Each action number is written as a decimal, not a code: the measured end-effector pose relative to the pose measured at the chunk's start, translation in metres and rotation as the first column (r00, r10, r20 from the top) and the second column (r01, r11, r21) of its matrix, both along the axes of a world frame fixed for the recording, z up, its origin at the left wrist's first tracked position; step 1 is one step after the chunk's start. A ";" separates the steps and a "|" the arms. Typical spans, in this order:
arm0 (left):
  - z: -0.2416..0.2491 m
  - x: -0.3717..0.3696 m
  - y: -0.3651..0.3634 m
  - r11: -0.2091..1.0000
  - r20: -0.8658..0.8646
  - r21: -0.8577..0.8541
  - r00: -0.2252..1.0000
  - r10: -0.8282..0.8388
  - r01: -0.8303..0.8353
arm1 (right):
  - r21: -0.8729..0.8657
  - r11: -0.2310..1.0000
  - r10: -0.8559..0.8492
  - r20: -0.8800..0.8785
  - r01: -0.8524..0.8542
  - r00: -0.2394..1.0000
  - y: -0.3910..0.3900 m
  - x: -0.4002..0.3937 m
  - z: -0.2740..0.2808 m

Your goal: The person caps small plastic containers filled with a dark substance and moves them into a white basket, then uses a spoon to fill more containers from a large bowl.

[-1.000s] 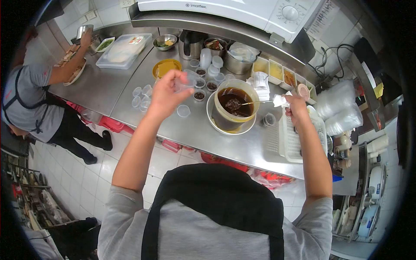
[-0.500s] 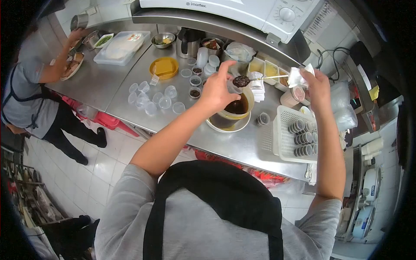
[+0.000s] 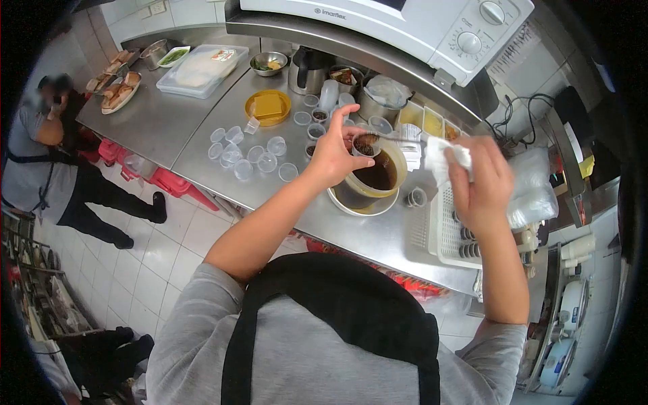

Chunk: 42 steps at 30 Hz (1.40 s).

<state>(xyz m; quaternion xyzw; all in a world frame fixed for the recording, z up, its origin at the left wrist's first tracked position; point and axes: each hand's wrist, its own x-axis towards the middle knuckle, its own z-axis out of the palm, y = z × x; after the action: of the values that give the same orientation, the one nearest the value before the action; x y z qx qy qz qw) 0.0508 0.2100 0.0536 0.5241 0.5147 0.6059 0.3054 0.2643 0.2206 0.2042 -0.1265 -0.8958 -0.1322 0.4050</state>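
Observation:
My left hand (image 3: 333, 154) pinches a small clear plastic cup (image 3: 370, 152) above a tub of dark brown sauce (image 3: 362, 196). Dark, chunky sauce shows in the cup. My right hand (image 3: 480, 181), slightly blurred, grips a spoon (image 3: 399, 139) by its handle, which has a white paper napkin (image 3: 442, 156) wrapped around it. The spoon's bowl is at the cup's mouth. The tub stands in a white bowl (image 3: 373, 210). Several clear empty cups (image 3: 267, 162) lie to the left, and filled cups (image 3: 320, 116) stand behind my left hand.
A white basket (image 3: 443, 233) holding filled cups stands right of a single cup (image 3: 416, 198). Farther back are a yellow dish (image 3: 287, 116), a metal jug (image 3: 305, 79) and a lidded plastic box (image 3: 196, 74). A microwave (image 3: 405, 30) overhangs the counter. Another person (image 3: 50, 155) stands at left.
The spoon has moved left and down to the cup, my right hand following leftward. The person at left has lowered the raised metal pot and drawn that arm in. My view has shifted slightly.

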 end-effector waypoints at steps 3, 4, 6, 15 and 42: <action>-0.003 -0.005 -0.006 0.999 -0.055 -0.025 0.998 0.025 -0.027 | 0.009 1.000 -0.014 0.049 0.013 0.999 -0.004 -0.005 -0.010; 0.000 -0.007 -0.008 0.998 -0.086 -0.041 0.995 0.041 -0.045 | 0.008 1.000 -0.016 0.024 0.016 1.000 -0.002 -0.006 -0.011; 0.009 -0.012 -0.013 0.996 -0.150 -0.049 0.986 0.065 -0.073 | -0.023 1.000 -0.021 -0.029 0.020 0.999 -0.003 -0.010 -0.010; -0.002 -0.043 -0.006 0.999 0.001 -0.048 1.000 0.009 -0.009 | -0.017 1.000 -0.007 -0.094 0.005 0.996 0.002 -0.024 -0.015; -0.097 -0.141 0.000 0.810 -0.927 -0.326 0.335 -0.171 -0.487 | -0.137 0.966 -0.146 0.416 0.221 0.898 0.062 -0.017 -0.107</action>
<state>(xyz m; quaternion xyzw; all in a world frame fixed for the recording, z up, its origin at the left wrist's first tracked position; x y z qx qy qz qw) -0.0902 0.2098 -0.0439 0.6020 0.7965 0.0478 0.0306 0.2469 0.2822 0.0970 -0.2169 -0.9521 -0.1111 0.1848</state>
